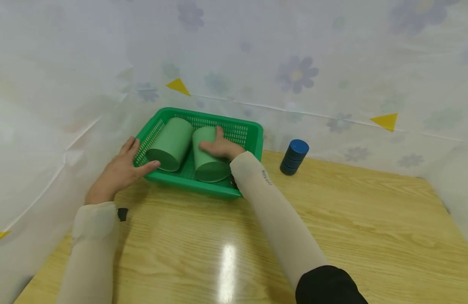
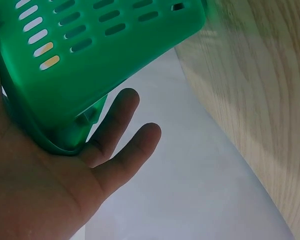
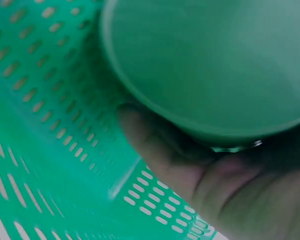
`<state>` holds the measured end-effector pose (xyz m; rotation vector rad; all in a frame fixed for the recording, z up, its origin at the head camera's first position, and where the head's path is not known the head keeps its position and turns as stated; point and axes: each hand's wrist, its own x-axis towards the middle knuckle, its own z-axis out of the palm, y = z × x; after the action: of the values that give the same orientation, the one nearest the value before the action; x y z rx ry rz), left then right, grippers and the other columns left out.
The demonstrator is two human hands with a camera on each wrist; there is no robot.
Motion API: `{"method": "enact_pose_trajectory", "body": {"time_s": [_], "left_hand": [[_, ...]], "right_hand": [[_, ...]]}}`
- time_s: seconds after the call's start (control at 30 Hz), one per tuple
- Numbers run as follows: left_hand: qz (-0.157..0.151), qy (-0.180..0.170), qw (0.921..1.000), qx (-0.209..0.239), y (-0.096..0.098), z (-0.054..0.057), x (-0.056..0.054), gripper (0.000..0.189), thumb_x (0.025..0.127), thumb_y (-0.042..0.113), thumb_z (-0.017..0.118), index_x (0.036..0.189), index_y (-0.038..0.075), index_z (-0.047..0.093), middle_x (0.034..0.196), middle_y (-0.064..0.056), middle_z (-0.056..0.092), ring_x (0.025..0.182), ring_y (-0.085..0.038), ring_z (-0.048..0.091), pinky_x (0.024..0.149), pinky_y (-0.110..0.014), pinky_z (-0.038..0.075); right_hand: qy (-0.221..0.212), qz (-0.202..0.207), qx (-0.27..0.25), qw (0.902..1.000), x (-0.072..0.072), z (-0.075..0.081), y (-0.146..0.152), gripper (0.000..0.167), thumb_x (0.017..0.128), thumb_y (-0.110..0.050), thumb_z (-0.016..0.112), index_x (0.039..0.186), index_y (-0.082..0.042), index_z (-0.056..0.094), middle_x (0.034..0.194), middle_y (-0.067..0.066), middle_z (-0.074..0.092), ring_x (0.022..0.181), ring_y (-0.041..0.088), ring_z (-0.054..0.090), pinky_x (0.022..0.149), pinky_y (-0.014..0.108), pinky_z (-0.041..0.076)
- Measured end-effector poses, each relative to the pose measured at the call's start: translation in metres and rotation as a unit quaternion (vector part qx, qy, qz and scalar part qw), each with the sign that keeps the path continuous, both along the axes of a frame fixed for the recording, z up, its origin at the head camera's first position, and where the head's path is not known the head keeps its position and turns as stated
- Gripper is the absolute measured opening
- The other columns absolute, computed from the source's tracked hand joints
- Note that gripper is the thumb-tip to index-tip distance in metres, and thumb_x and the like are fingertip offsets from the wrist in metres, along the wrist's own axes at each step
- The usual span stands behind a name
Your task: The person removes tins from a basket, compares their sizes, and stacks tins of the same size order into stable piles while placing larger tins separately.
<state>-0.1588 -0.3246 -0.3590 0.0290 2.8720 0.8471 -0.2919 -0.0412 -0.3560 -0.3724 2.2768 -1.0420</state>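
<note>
A green plastic basket [image 1: 196, 186] with slotted walls stands on the table and holds two light green cylinders lying on their sides. The left cylinder [image 1: 172, 141] leans beside the basket's left wall. My right hand [image 1: 223, 147] grips the right cylinder [image 1: 203, 157] from above, its thumb across the top. In the right wrist view, fingers [image 3: 165, 165] curl close around that cylinder's round end. My left hand [image 1: 117, 174] holds the basket's left front corner, thumb over the rim. Two of its fingers [image 2: 127, 155] stick out past the basket wall in the left wrist view.
Right of the basket stands a dark blue, ridged cylinder [image 1: 293, 157] on the wooden table [image 1: 173, 249]. White flowered sheeting [image 1: 234, 55] closes off the back and sides. Yellow triangles [image 1: 385, 121] mark the sheeting.
</note>
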Motion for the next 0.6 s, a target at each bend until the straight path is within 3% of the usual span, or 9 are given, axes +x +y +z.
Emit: {"method": "enact_pose_trajectory", "body": {"time_s": [0.17,0.33,0.47,0.6], "left_hand": [[0.001,-0.002,1.0,0.002,-0.0035,-0.0011,-0.0001,0.108,0.096,0.069,0.05,0.159,0.01,-0.014,0.164,-0.009,-0.026,0.145,-0.057,-0.003,0.109,-0.075,0.012],[0.002,0.0,1.0,0.004,-0.0038,-0.0045,-0.001,0.108,0.095,0.07,0.051,0.16,0.011,-0.014,0.165,-0.007,-0.025,0.147,-0.054,-0.003,0.11,-0.074,0.013],[0.002,0.002,1.0,0.005,-0.0029,-0.0049,-0.0024,0.109,0.094,0.071,0.051,0.16,0.012,-0.014,0.164,-0.003,-0.026,0.147,-0.053,-0.003,0.11,-0.074,0.014],[0.003,0.003,1.0,0.008,-0.0024,-0.0052,-0.002,0.11,0.094,0.071,0.051,0.16,0.012,-0.013,0.164,-0.003,-0.026,0.148,-0.052,-0.003,0.11,-0.073,0.014]], "right_hand": [[0.021,-0.001,0.028,0.9994,0.0008,-0.0014,-0.0037,0.116,0.092,-0.063,0.061,0.157,-0.027,-0.028,0.165,0.02,0.014,0.147,0.039,0.027,0.114,0.051,0.031],[0.055,0.007,0.055,0.9969,0.0009,0.0029,-0.0034,0.113,0.091,-0.047,0.069,0.159,-0.034,-0.02,0.165,0.021,0.015,0.143,0.041,0.032,0.105,0.052,0.039],[0.108,0.01,0.108,0.9882,0.0022,0.0069,-0.0025,0.105,0.089,-0.043,0.07,0.163,-0.037,-0.006,0.163,0.026,0.015,0.143,0.045,0.028,0.098,0.056,0.04],[0.141,0.01,0.135,0.9807,0.0053,0.008,-0.0038,0.106,0.088,-0.049,0.074,0.164,-0.036,0.001,0.162,0.027,0.017,0.146,0.045,0.024,0.104,0.059,0.038]]}}
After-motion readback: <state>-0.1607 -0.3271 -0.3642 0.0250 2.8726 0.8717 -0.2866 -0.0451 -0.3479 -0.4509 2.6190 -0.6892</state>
